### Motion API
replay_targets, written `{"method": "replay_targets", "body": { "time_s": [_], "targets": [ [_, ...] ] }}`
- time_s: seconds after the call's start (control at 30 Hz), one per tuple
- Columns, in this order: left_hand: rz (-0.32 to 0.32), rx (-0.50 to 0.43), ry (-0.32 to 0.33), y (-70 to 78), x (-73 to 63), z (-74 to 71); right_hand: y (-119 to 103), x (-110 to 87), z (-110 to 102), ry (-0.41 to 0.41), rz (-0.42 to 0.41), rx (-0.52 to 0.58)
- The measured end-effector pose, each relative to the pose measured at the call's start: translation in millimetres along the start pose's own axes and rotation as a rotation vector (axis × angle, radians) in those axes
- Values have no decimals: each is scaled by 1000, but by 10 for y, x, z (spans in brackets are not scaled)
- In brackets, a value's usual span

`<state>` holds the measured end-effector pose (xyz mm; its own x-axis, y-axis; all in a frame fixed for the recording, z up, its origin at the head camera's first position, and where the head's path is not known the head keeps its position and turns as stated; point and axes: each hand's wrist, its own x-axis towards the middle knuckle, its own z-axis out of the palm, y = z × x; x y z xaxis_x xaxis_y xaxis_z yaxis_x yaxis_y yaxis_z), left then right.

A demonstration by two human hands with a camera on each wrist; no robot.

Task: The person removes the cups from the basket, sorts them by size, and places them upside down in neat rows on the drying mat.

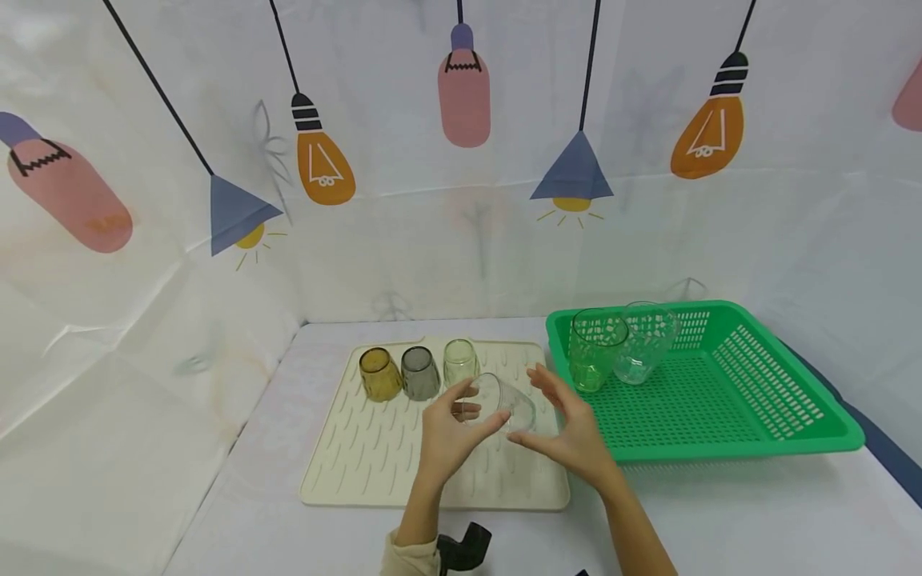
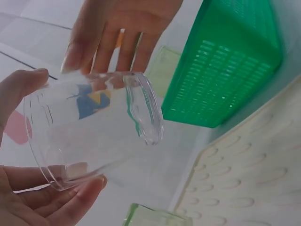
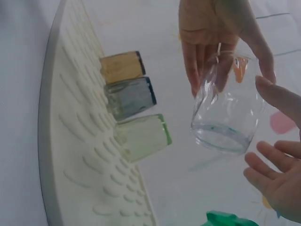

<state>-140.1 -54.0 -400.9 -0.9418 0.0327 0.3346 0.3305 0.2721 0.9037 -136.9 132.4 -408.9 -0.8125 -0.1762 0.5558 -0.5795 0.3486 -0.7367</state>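
Observation:
A clear drinking glass (image 1: 522, 406) lies tilted on its side in the air above the cream drying mat (image 1: 360, 472). My left hand (image 1: 448, 436) grips it near the rim, thumb on one side and fingers on the other. Beside the base, my right hand (image 1: 576, 440) is spread with thumb and fingers apart; whether its thumb touches the glass I cannot tell. Along the mat's back stand an amber glass (image 1: 380, 378), a grey glass (image 1: 421, 376) and a pale green glass (image 1: 461, 360), also seen tilted in the right wrist view.
To the right sits a green plastic basket (image 1: 727, 450) with perforated walls. Inside its left end lean a green glass (image 1: 589, 370) and a clear glass (image 1: 637, 366). A black object (image 1: 467, 547) is near my left wrist. A printed curtain (image 1: 410, 240) hangs behind the table.

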Motion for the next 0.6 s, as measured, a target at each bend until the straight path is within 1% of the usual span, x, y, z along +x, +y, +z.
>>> {"method": "replay_targets", "body": {
  "time_s": [0.13,0.27,0.37,0.47,0.6],
  "targets": [
    [-45,-118,-35,-35,-1,-51,7,-14,-63,2,49,83],
    [-105,-255,-73,-51,0,-83,19,-30,-86,-4,62,118],
    [-154,-346,-79,-56,10,-92,30,-32,-84,-6,50,155],
    [-179,-399,-74,-61,22,-89,40,-23,-70,-6,28,217],
    [-192,-460,-72,-64,27,-76,35,-8,-40,-4,22,302]
  ]
}}
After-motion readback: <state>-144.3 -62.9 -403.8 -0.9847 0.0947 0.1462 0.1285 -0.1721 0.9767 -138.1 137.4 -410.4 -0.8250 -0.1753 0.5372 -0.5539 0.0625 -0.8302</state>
